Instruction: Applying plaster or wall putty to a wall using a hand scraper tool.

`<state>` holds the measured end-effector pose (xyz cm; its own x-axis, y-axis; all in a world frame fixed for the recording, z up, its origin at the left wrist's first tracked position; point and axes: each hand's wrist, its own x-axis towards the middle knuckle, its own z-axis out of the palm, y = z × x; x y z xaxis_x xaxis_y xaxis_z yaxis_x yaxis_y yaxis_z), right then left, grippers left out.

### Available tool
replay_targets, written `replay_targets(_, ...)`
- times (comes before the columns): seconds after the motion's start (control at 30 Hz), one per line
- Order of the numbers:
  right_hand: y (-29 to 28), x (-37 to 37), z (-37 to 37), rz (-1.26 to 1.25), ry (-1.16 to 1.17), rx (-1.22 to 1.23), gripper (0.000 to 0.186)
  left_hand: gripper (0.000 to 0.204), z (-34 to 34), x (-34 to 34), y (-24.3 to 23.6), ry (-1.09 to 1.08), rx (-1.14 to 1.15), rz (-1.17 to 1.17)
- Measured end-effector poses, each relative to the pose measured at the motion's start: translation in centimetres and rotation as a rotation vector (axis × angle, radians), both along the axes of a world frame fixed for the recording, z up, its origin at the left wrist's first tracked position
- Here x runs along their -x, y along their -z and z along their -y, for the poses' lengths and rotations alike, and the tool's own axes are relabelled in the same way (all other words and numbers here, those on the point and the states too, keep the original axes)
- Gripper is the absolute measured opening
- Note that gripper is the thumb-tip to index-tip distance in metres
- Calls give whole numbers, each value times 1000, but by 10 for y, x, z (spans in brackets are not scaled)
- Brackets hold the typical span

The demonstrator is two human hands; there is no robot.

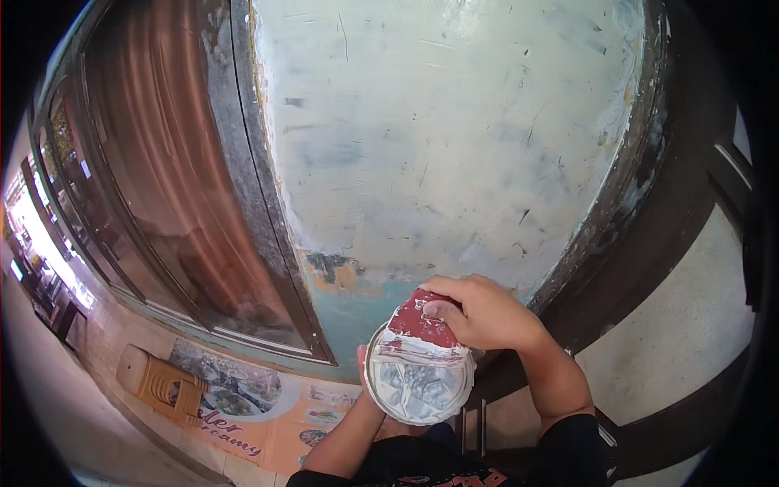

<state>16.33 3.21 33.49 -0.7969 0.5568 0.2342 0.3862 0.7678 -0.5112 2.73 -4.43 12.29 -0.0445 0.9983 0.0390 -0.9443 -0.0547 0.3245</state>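
Note:
My right hand (480, 312) grips a red, putty-smeared flat spreader (418, 323), whose lower edge lies over a round lid (412, 388) coated with white and grey putty. My left hand (363, 361) holds the lid from the left and underneath, its fingers mostly hidden. Both are low in the centre, in front of a wall panel (438, 138) patched in pale cream, with grey smudges and a worn turquoise and orange area at the bottom.
Left are glass windows with brown curtains (154, 146) and a bright opening (36, 227). Below lie a tan plastic stool (138, 369) and a printed orange sheet (251, 438) on tiles. A dark door frame with pale panels (673, 308) stands at the right.

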Motion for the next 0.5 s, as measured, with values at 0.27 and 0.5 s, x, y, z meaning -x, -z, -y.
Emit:
replay_targets(0.27, 2, 12, 0, 112, -68, -8, 21, 114, 6, 7, -2, 35, -5, 12)
replay_targets(0.5, 2, 14, 5, 217, -149, -39, 24, 114, 4, 15, -8, 70, 1, 29)
